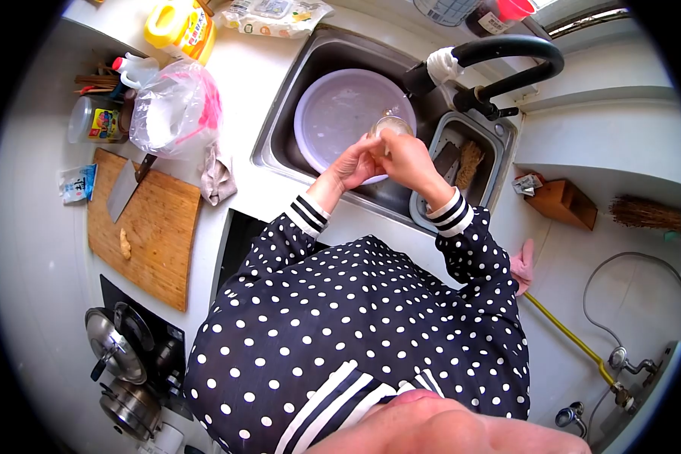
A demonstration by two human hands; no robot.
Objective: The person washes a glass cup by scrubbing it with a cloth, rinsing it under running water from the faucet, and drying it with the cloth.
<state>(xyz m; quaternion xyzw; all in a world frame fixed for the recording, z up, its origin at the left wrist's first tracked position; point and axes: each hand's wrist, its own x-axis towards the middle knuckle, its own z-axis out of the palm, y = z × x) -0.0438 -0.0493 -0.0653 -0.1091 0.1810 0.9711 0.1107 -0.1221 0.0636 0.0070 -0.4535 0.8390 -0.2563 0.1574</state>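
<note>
Both hands meet over a pale purple basin (308,144) that stands in the steel sink (280,129). Between them is a small, clear, round-rimmed glass (393,121), partly covered by fingers, with something whitish at its mouth. My left hand (357,162) is closed around the glass's near left side. From the right, my right hand (408,160) is closed on it too, fingertips at the rim. The black faucet (499,49), its spout end wrapped in white cloth, arches just beyond the glass. I cannot make out whether water runs.
Right of the basin, a grey drain tray (424,204) holds a brown scrubber (469,163). On the left lies a cutting board (159,234) with a cleaver (122,193) and a ginger piece (125,244). A plastic bag (166,113), a rag (217,178) and a yellow jug (178,30) stand nearby.
</note>
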